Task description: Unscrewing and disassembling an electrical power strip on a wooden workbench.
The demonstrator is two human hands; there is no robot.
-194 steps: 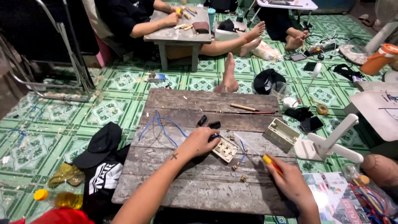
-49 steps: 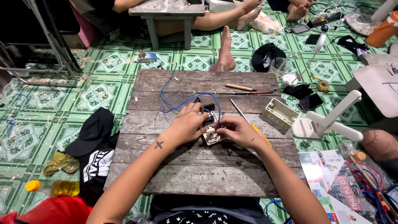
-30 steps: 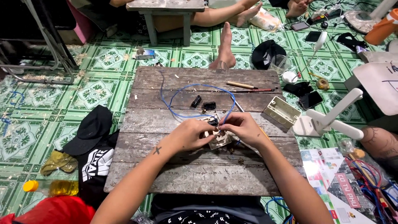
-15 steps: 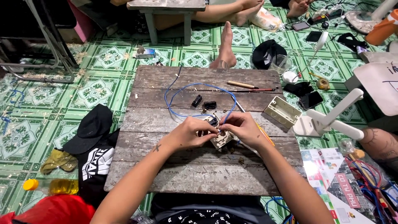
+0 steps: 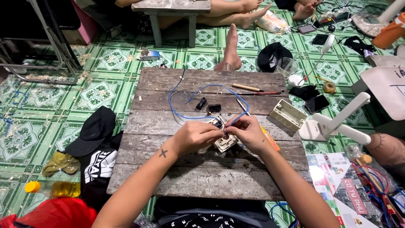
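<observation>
Head view, looking down on the wooden tabletop (image 5: 198, 181). My left hand (image 5: 195, 137) and right hand (image 5: 249, 133) meet over a cream switch plate (image 5: 225, 143) that lies flat near the middle of the boards. The left hand is closed around the plate's near-left edge, apparently to steady it. The right hand pinches the end of a blue wire (image 5: 179, 114) between narrowed fingertips, just above the plate; whether the wire end already sits in a terminal I cannot tell, since the fingers hide it. The wire loops away from me across the boards and back, its slack kept clear of both hands.

Two small black parts (image 5: 209, 105) lie inside the loop, within easy reach. A wooden-handled tool (image 5: 247, 88) and a thin red one (image 5: 263, 93) rest along the far planks. A screwdriver with an orange handle (image 5: 270, 139) lies just beside my right wrist. A cream back box (image 5: 287, 115) sits tilted at the right edge of the tabletop.

Beyond the tabletop, another person's bare foot (image 5: 230, 48) rests on the green tiled floor (image 5: 101, 88); a black cap (image 5: 93, 131) lies to the left.
</observation>
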